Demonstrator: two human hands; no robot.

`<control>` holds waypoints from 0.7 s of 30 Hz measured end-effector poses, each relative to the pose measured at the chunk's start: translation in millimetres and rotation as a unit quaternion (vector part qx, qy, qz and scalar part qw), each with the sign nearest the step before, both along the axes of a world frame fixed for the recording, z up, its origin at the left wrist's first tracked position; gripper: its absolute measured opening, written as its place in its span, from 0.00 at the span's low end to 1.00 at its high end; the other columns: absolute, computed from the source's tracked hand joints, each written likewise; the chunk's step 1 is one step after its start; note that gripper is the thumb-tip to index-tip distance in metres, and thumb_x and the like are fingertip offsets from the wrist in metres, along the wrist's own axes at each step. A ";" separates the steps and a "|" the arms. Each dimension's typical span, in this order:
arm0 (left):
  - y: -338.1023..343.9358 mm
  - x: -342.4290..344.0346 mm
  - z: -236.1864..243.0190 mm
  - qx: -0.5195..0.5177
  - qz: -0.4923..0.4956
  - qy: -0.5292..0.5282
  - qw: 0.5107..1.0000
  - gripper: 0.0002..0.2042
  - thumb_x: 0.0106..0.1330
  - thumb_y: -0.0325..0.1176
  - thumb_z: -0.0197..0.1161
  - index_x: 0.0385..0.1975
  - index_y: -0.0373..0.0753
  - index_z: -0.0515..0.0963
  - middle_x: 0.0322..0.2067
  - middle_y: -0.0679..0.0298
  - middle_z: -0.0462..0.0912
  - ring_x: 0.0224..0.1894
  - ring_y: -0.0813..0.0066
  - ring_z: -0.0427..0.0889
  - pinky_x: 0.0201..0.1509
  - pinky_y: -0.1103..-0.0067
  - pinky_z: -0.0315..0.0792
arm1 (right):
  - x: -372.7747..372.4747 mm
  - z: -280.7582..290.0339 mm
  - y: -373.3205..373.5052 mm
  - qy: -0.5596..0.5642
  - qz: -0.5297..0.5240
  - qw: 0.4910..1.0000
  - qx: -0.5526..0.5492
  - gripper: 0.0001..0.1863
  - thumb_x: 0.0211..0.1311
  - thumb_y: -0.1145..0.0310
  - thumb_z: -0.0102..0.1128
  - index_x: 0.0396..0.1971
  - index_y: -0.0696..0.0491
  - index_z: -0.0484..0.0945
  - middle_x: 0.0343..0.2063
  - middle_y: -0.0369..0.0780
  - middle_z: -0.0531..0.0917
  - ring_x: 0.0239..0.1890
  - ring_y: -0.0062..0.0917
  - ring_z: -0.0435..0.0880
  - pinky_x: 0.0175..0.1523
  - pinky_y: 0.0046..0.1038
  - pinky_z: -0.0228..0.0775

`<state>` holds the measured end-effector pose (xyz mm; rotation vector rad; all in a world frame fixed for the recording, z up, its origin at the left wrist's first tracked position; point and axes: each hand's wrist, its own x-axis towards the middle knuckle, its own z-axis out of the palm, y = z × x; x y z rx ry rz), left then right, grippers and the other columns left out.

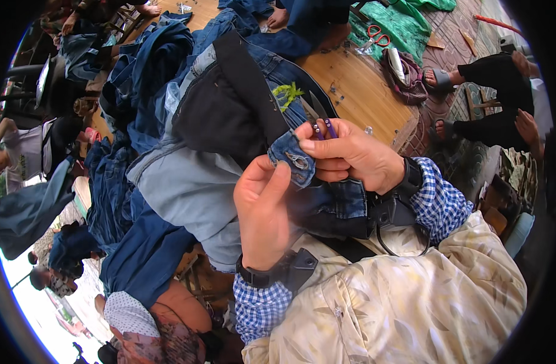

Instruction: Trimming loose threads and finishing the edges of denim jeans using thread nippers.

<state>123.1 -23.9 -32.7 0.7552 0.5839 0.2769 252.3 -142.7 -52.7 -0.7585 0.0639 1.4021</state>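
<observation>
Between my hands is the waistband end of a pair of blue jeans, with a frayed buttonhole facing up. My left hand pinches its lower left edge between thumb and fingers. On the other side, my right hand grips the same end with thumb and forefinger. Tucked in that right hand are small thread snips with purple handles, their blades pointing away from me. The jeans' black lining and pale inside-out cloth spread over my lap to the left.
Heaped jeans cover the left of a wooden table. Red-handled scissors lie on green sheeting at the far right. A green sprig shows beside the snips. Other people sit around, one in dark trousers at right.
</observation>
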 end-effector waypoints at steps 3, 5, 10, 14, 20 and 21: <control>1.5 -4.6 -8.6 0.074 -0.020 0.014 0.997 0.09 0.70 0.29 0.60 0.44 0.31 0.75 0.41 0.65 0.81 0.42 0.83 0.76 0.52 0.84 0.67 | 1.5 4.2 0.1 -0.013 -0.006 1.000 -0.027 0.07 0.67 0.70 0.60 0.43 0.51 0.76 0.21 0.25 0.71 0.15 0.08 0.60 0.21 0.15 0.52; -3.9 -3.2 -9.6 0.170 0.014 0.060 0.984 0.07 0.70 0.26 0.61 0.44 0.32 0.75 0.40 0.66 0.79 0.41 0.84 0.75 0.51 0.85 0.67 | 2.2 5.9 0.5 -0.029 -0.016 0.998 -0.046 0.08 0.67 0.70 0.61 0.44 0.51 0.76 0.22 0.25 0.71 0.15 0.08 0.60 0.21 0.14 0.52; -10.5 1.3 -7.2 0.399 0.089 0.064 0.910 0.08 0.64 0.20 0.63 0.42 0.31 0.76 0.37 0.65 0.77 0.38 0.80 0.76 0.45 0.84 0.70 | 2.4 10.9 -1.1 -0.067 -0.023 0.996 -0.050 0.08 0.67 0.69 0.62 0.43 0.52 0.76 0.22 0.25 0.71 0.16 0.07 0.60 0.21 0.14 0.52; -7.7 3.0 -1.6 0.544 0.066 0.065 0.834 0.10 0.58 0.18 0.66 0.39 0.33 0.80 0.35 0.60 0.78 0.35 0.72 0.78 0.41 0.80 0.72 | 1.2 12.6 -1.1 -0.076 -0.022 0.996 -0.046 0.07 0.66 0.69 0.62 0.42 0.52 0.77 0.20 0.25 0.69 0.16 0.07 0.60 0.21 0.15 0.52; -5.1 1.0 0.4 0.674 0.025 0.093 0.732 0.10 0.55 0.19 0.67 0.37 0.34 0.81 0.33 0.58 0.78 0.34 0.65 0.79 0.41 0.75 0.74 | 0.1 10.6 -1.3 -0.078 -0.022 0.996 -0.049 0.07 0.66 0.69 0.63 0.41 0.53 0.77 0.17 0.25 0.66 0.15 0.08 0.60 0.21 0.17 0.51; -4.3 0.7 0.7 0.712 0.015 0.097 0.695 0.10 0.55 0.19 0.67 0.37 0.34 0.81 0.33 0.58 0.78 0.34 0.63 0.79 0.40 0.74 0.74 | -0.3 11.1 -1.3 -0.084 -0.021 0.995 -0.054 0.07 0.66 0.69 0.63 0.41 0.53 0.77 0.16 0.25 0.66 0.15 0.09 0.60 0.21 0.17 0.51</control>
